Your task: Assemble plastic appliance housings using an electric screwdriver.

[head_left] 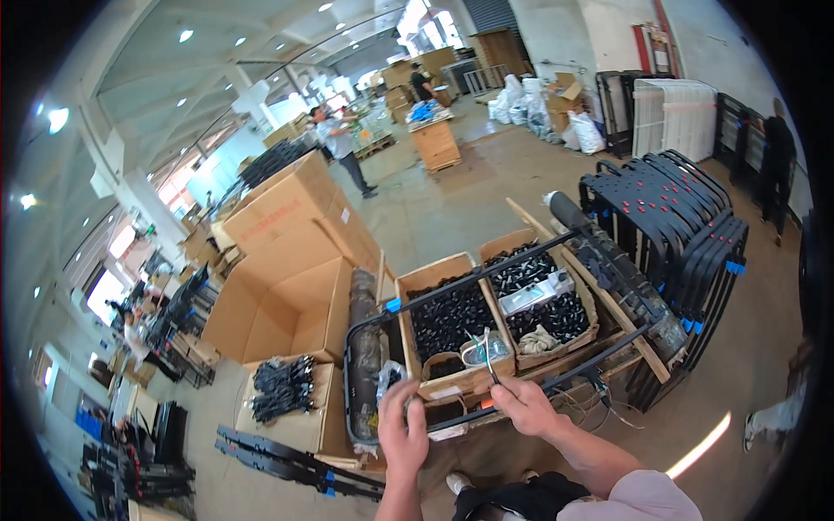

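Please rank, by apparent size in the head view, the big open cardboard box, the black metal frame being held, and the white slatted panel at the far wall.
1. Big open cardboard box
2. Black metal frame, spanning about as wide, so the top two are close
3. White slatted panel, though distance shrinks it; its true size is unsure

Lying across two open cardboard boxes of small black plastic parts (447, 317), a black tubular metal frame (486, 276), gripped at its near rail by left hand (404, 434) and right hand (527, 406); stacked black frames (678, 226) right, large empty cardboard carton (287, 304) left.
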A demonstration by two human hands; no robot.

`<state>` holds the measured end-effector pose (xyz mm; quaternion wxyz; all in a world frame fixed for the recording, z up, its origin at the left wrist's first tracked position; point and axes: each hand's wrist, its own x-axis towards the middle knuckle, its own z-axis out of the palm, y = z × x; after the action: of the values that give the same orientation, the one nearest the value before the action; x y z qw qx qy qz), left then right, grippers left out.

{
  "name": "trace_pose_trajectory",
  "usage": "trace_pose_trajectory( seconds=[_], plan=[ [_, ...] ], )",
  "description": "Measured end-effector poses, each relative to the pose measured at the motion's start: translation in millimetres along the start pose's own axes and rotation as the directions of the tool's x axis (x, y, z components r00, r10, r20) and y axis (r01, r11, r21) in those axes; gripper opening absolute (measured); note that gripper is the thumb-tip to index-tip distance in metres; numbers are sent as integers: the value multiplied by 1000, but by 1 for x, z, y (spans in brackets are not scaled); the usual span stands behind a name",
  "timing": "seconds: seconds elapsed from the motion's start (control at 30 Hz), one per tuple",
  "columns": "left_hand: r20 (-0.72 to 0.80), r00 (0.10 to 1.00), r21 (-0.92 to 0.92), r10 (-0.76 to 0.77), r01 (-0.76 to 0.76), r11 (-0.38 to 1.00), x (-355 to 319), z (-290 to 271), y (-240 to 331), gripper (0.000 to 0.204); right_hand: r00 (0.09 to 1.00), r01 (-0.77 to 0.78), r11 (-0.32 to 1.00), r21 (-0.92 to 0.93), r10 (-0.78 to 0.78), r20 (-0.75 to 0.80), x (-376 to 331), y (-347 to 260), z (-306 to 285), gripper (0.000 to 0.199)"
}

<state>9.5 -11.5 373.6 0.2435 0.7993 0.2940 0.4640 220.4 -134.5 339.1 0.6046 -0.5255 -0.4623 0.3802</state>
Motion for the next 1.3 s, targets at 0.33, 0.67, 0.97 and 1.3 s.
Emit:
trace_pose_trajectory(
  seconds=[0.33, 0.67, 0.97, 1.3],
  plan=[
    [608, 739, -174, -290, 480, 860, -5, 33, -41, 36, 957, 264, 879, -398, -188, 220, -23, 17, 16, 31],
    [684, 670, -649, -288, 739, 179, -55, 21, -53, 37, 893, 85, 962, -261, 43, 449, -34, 53, 42, 34],
    [490, 513, -754, -705, 655, -46, -122, -14, -85, 21, 733, -21, 966, -257, 190, 653, -13, 122, 99, 34],
    [403, 231, -787, -885, 581, -207, -201, -57, -214, 31, 703, 22, 915, -402, 272, 657, -2, 228, 212, 35]
  ],
)
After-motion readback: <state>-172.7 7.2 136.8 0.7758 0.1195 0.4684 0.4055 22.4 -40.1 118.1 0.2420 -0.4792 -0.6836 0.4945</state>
